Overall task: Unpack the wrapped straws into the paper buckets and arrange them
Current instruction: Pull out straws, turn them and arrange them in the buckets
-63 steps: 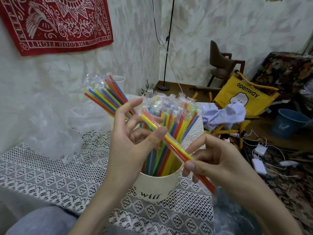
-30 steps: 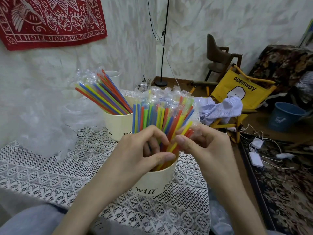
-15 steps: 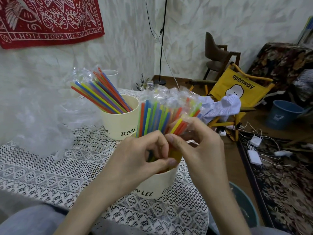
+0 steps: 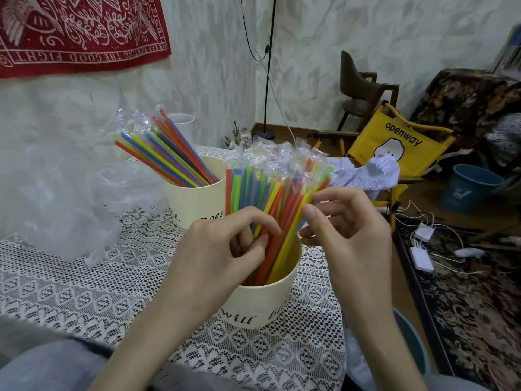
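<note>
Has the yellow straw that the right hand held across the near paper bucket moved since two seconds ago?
Yes. The yellow straw now stands down inside the near paper bucket, no longer lying across its rim.

Red patterned cloth (image 4: 81, 29) hangs on the wall far left, with white lettering along its bottom edge. A white lace tablecloth (image 4: 93, 292) covers the table, and a heap of crumpled clear plastic (image 4: 56, 204) sits on its left side. Far right there's a yellow "openway" folding chair (image 4: 400, 142) with a striped cloth (image 4: 375, 173) draped over it, a brown wooden chair (image 4: 358, 88) behind, a blue bucket (image 4: 468, 190) on the floor, plus white chargers (image 4: 421, 249) on a floral rug (image 4: 473, 306).
</note>
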